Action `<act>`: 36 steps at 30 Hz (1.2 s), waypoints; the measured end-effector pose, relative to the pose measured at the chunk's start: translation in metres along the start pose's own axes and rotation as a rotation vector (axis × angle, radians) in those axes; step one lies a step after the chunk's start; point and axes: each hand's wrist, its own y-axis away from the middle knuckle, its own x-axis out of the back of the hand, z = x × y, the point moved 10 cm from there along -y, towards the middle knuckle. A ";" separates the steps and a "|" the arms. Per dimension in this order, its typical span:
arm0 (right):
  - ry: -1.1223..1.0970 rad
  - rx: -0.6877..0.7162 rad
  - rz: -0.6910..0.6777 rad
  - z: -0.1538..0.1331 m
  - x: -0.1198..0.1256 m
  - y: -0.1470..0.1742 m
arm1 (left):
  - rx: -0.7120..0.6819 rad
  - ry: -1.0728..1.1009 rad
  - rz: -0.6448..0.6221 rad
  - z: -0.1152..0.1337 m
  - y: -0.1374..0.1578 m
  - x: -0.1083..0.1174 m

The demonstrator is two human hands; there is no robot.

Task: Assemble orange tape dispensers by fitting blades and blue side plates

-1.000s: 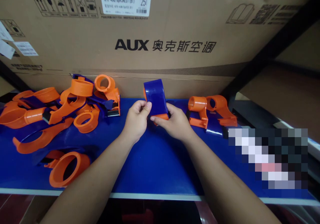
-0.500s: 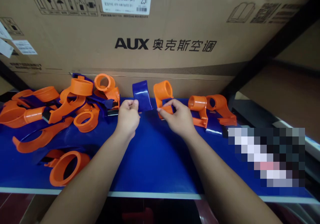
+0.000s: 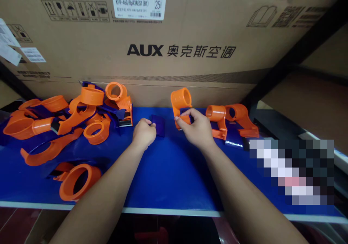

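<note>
In the middle of the shelf my left hand (image 3: 145, 133) pinches a dark blue curved plastic piece (image 3: 158, 125), which is turned so only a small part shows past my fingers. To its right, my right hand (image 3: 196, 127) grips the lower part of an orange tape dispenser (image 3: 181, 98) with thumb and fingers; its round hub points up. The two pieces are apart. Beyond my right hand stand two more orange and blue tape dispensers, one nearer (image 3: 216, 112) and one farther right (image 3: 239, 117). My fingers hide part of both held pieces.
A pile of orange and blue tape dispensers (image 3: 92, 96) lies on the left, with another dispenser (image 3: 79, 182) near the front edge. A large cardboard box (image 3: 179, 30) stands behind the blue shelf surface (image 3: 174, 178). A dark post (image 3: 285, 62) rises at right, beside a pixelated patch.
My left hand has lowered the blue piece and tipped it, so its broad curved face no longer shows. The right hand keeps its grip on the orange dispenser; the view has shifted slightly.
</note>
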 end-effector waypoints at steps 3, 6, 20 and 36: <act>0.001 0.010 0.000 -0.002 -0.001 0.001 | -0.051 -0.092 0.005 0.008 0.002 0.004; -0.004 0.026 -0.010 -0.005 -0.003 0.001 | -0.113 -0.229 0.043 0.021 0.010 0.011; -0.011 0.085 -0.006 -0.015 -0.006 0.006 | -0.603 -0.151 0.215 0.081 0.057 0.019; -0.564 0.162 -0.360 -0.043 -0.029 0.023 | -0.945 0.047 0.117 0.095 0.075 0.007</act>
